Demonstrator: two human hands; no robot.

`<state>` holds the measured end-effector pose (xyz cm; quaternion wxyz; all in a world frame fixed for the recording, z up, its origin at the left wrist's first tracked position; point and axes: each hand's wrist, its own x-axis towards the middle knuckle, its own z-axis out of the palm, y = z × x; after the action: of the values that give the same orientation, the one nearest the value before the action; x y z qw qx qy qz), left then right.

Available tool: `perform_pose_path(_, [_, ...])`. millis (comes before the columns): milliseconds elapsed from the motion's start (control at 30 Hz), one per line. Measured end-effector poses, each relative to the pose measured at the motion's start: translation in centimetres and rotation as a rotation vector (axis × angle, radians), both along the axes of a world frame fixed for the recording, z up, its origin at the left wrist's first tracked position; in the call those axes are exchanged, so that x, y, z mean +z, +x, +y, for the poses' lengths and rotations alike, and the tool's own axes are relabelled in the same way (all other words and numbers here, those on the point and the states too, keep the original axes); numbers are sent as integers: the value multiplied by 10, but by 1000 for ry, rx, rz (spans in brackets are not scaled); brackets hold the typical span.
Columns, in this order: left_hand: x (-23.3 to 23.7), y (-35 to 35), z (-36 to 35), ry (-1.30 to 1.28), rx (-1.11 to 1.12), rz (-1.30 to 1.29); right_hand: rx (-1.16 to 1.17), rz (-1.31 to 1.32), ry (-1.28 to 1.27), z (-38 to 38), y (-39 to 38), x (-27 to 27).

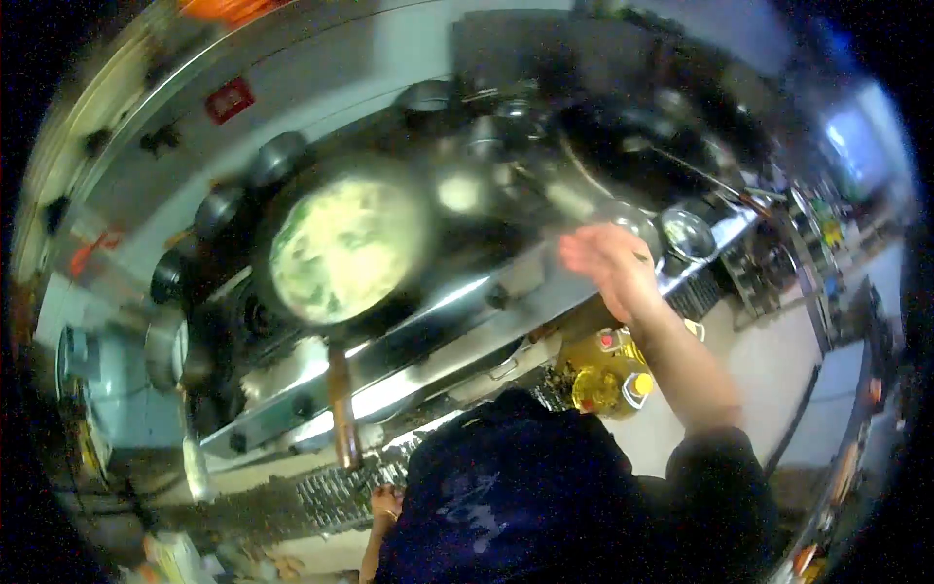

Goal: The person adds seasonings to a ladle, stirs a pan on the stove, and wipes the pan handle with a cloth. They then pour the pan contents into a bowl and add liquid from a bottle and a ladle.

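Frame motion-blurred, strong fisheye.

Right hand (611, 268): raised over the right part of the steel counter (457, 297), bare forearm running back to a dark sleeve. Fingers lie at the rim of a small bowl (630, 214). Cannot tell whether they grip it or only touch it.

Left hand (385, 502): low, near the body, just below the end of the wooden handle (341, 414) and apart from it. Blur hides whether the fingers are spread or curled.

The hands are well apart.

Frying pan (345, 248): on the burner at left, filled with a flat pale yellow-green round, handle pointing near.

Also seen: a second metal bowl (687, 234) just right of the first, a dark wok (632, 146) farther off, and yellow oil bottles (608, 375) below the counter edge under the right forearm.
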<state>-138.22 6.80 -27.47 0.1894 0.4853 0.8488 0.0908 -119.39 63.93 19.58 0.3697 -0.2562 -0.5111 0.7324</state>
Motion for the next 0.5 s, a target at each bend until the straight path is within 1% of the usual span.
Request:
perform_pose_path(33, [-14,-4,-3,-37,58,-164,-61,22,-4,5,14,-4])
perform_pose_path(67, [-15,-8,6,-83,114,-327,-121,29,4,10,27,-8])
perform_pose_path(167, [-8,-17,18,33,-252,249,-301,26,16,26,70,-22])
perform_pose_path(200, [-3,-20,20,5,-164,123,-365,9,28,32,85,-28])
perform_pose_path(267, [2,-26,31,-62,116,-188,-474,-27,48,47,116,-43])
perform_pose_path(300, [5,-28,37,-76,226,-289,-514,-49,92,61,132,-58])
perform_pose_path(333, [10,-29,44,-80,336,-378,-615,-97,79,73,145,-64])
perform_pose_path(367, [16,-29,51,-75,417,-446,-684,-187,239,117,178,-114])
perform_pose_path(433, [32,-31,62,-52,497,-539,-849,-506,352,151,214,-160])
perform_pose_path(500, [48,-30,69,-13,551,-604,-909,-98,-54,174,231,-183])
